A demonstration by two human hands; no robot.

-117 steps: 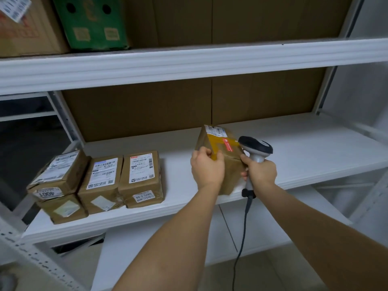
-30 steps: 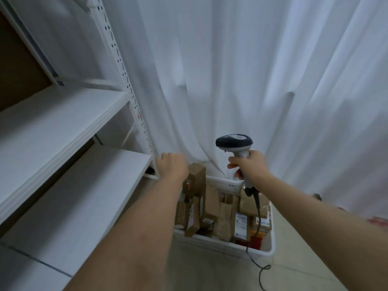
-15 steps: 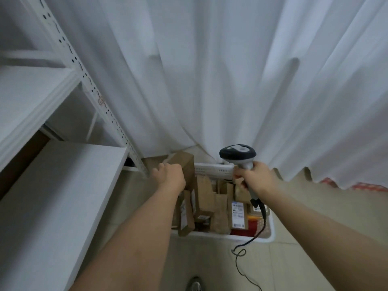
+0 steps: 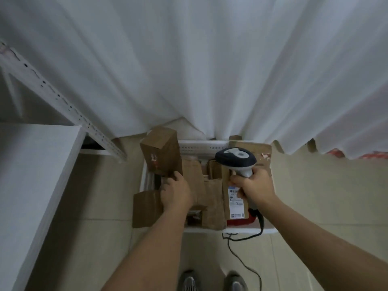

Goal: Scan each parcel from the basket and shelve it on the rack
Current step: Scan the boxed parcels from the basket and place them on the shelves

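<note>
Over the white basket [image 4: 210, 229], left-hand fingers [image 4: 175, 179] pinch a plain brown parcel [image 4: 161, 152]; right hand [image 4: 255, 189] grips scanner [image 4: 236, 158].

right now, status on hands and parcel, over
Left hand gripping upright brown parcel at the basket. Right hand holding scanner over it. Not yet scanned. Nothing blocking.

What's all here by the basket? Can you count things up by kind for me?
Barcode scanner, held in the right hand: 1
White basket: 1
Parcel lifted by the left hand, a brown box: 1
Parcels in the basket with a readable label: 1
Shoes: 2
Total: 6, leaving out the other brown parcels, too jumbled to count.
</note>
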